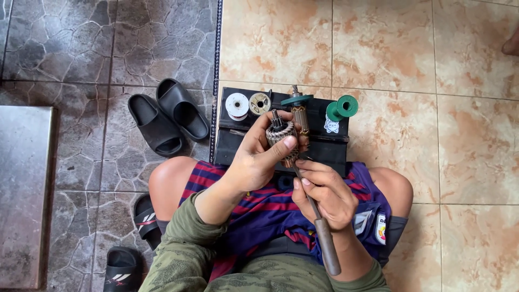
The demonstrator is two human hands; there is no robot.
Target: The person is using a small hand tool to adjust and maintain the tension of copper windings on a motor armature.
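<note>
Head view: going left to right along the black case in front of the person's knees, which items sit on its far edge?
White spool → brass-coloured spool → second motor armature with a teal fan → green spool, all lying on the black case.
</note>
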